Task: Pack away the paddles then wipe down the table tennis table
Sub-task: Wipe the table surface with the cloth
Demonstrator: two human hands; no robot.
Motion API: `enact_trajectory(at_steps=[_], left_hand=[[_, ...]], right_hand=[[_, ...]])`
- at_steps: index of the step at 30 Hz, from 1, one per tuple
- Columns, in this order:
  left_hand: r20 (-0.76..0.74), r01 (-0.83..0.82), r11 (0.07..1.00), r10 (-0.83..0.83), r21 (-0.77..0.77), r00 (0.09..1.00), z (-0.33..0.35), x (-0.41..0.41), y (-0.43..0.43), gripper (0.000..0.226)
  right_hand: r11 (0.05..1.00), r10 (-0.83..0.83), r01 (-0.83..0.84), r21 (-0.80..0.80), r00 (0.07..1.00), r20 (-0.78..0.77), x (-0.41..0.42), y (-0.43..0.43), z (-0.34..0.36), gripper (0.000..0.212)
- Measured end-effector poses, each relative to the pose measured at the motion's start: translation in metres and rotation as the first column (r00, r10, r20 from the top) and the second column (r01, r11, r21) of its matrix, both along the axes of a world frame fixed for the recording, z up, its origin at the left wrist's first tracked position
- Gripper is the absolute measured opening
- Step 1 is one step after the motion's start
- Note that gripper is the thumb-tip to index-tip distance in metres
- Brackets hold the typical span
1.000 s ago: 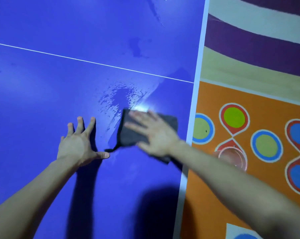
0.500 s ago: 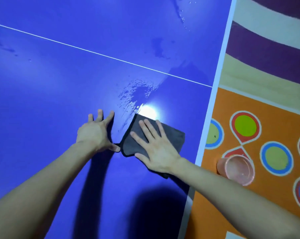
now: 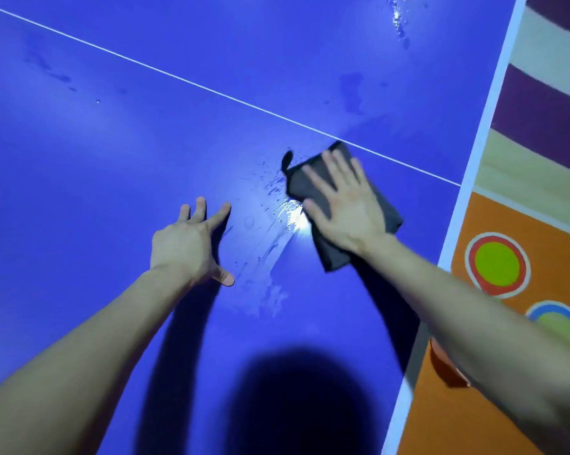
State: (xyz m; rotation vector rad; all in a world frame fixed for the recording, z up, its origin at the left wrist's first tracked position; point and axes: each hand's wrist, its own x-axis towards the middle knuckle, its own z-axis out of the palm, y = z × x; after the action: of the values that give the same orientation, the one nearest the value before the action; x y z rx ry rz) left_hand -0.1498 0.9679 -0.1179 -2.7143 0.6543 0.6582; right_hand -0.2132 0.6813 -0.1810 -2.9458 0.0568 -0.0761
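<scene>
Plainly, the right hand (image 3: 342, 211) presses flat, fingers straight, on the dark cloth (image 3: 298, 183), which lies on the blue bench (image 3: 113, 159) just under the white line (image 3: 178, 77). Wet streaks (image 3: 277, 224) sit just left of it, between the cloth and the spread, empty left hand (image 3: 185, 244).

Blue table (image 3: 145, 159); dark grey cloth (image 3: 309, 182)

The right hand (image 3: 346, 208) covers the middle of the grey cloth (image 3: 334, 257); its fingertips (image 3: 327, 157) are blurred. At 4 o'clock, the right forearm (image 3: 457, 297) hides most of an orange cup (image 3: 446, 372). The surface (image 3: 145, 142) runs off the top, left and bottom edges.
</scene>
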Motion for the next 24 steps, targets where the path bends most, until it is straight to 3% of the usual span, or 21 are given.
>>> enact_trajectory(at_steps=[3,6,8,11,12,14,16,20,24], left_hand=[[0.012,0.012,1.000,-0.012,-0.012,1.000,0.000,0.001,0.003,0.149],[0.013,0.031,1.000,-0.031,0.002,0.999,-0.001,0.001,0.004,0.149],[0.013,0.042,0.999,-0.042,0.014,0.999,-0.004,0.002,0.005,0.152],[0.002,0.052,0.999,-0.052,0.013,0.999,-0.006,0.002,0.005,0.154],[0.010,0.050,0.999,-0.050,0.018,0.999,-0.007,0.002,0.005,0.154],[0.020,0.041,0.999,-0.041,0.016,0.999,-0.007,0.002,0.005,0.154],[0.010,0.039,0.999,-0.040,0.010,0.999,-0.005,0.002,0.004,0.153],[0.010,0.045,0.999,-0.045,-0.001,0.999,-0.005,0.003,0.002,0.150],[-0.002,0.020,1.000,-0.020,-0.015,1.000,-0.004,0.002,0.002,0.152]], right_hand=[[0.908,0.409,-0.401,0.123,0.912,-0.041,-0.078,0.102,0.001,0.067],[0.802,0.592,-0.584,0.129,0.805,-0.036,-0.082,0.098,-0.004,0.064],[0.844,0.527,-0.525,0.107,0.850,0.006,-0.036,0.052,-0.010,0.062],[0.997,0.083,-0.083,0.009,0.996,-0.020,0.061,-0.024,-0.005,0.066],[0.998,-0.062,0.060,-0.030,0.996,-0.061,0.085,-0.040,-0.002,0.070],[0.980,-0.193,0.188,-0.069,0.978,-0.081,0.107,-0.043,-0.004,0.073],[0.990,-0.125,0.123,-0.065,0.992,-0.035,0.089,-0.006,-0.002,0.071],[0.961,0.277,-0.277,0.018,0.961,-0.007,-0.009,0.100,-0.005,0.067],[0.960,0.273,-0.272,0.057,0.962,0.001,-0.014,0.090,-0.006,0.064]])
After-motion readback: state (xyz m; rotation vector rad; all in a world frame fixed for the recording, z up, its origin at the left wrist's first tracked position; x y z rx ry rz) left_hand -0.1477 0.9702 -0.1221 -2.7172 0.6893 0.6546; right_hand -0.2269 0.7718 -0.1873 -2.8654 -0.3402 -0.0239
